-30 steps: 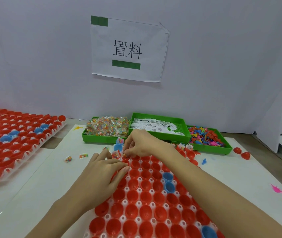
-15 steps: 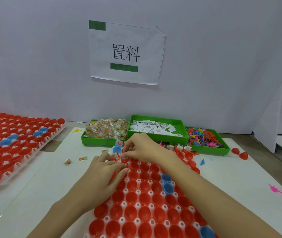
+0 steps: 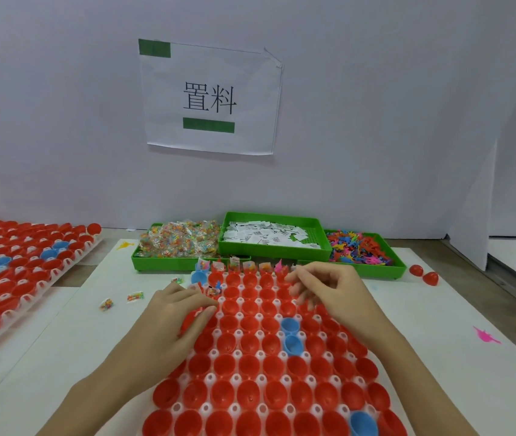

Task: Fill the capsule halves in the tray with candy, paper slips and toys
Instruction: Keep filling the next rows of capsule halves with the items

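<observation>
Capsules [image 3: 250, 347] fill a tray [image 3: 237, 377] at near centre; only the far row is seen packed with candy. The left hand [image 3: 171, 322] rests on the tray's left edge, fingers curled over a red half. The right hand [image 3: 329, 291] hovers over the far-right cups, fingers loosely curled; whether anything is pinched cannot be told. Three bins lie beyond: candy [image 3: 178, 242], slips [image 3: 269, 236], toys [image 3: 360, 248]. Strays are scattered on the mat [image 3: 71, 335]. Halves could be tipped or dislodged by a brushing wrist, and small pieces dropped between cups.
</observation>
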Demonstrator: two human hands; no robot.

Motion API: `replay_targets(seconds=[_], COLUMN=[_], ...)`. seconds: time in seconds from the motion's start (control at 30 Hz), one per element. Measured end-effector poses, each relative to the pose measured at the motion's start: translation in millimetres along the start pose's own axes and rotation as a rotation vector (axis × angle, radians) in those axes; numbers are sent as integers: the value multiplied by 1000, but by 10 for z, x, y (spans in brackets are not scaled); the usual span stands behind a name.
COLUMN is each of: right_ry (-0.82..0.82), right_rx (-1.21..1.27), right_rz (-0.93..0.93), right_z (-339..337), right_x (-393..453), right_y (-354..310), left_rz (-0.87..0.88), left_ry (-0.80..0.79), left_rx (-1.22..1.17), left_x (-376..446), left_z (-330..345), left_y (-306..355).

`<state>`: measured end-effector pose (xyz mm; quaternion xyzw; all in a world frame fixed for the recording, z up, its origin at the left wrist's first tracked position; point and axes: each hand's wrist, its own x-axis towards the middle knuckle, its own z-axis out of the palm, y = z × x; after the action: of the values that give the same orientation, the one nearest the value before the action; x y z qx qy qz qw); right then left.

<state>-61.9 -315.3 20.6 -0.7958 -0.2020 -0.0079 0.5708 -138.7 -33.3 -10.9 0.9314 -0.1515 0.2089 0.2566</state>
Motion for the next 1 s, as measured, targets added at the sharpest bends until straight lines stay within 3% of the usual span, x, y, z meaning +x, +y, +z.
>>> replay_targets(seconds=[0.23,0.37,0.47,0.6,0.83,1.0], right_ry=[79,85,113,140,153,174], right_rx=[85,81,87,107,114,109], right_rz=[-17,-26,-29,-26,6,-2], right_z=[-5,39,47,39,20,-21], right_x=[-64,-58,-56,-55,-50,-43], right_y=[7,20,33,51,85,96], left_rz=[-35,-277,-422,-452,-248,-255], left_ry=[139,307,368,341,105,111], left_rx=[-65,-287,-323,-183,269,315], left_x=[24,126,300,656,1184,1324], left_z=[72,80,78,31,54,200], left_y=[-21,-63,-215,-494,-862,-894])
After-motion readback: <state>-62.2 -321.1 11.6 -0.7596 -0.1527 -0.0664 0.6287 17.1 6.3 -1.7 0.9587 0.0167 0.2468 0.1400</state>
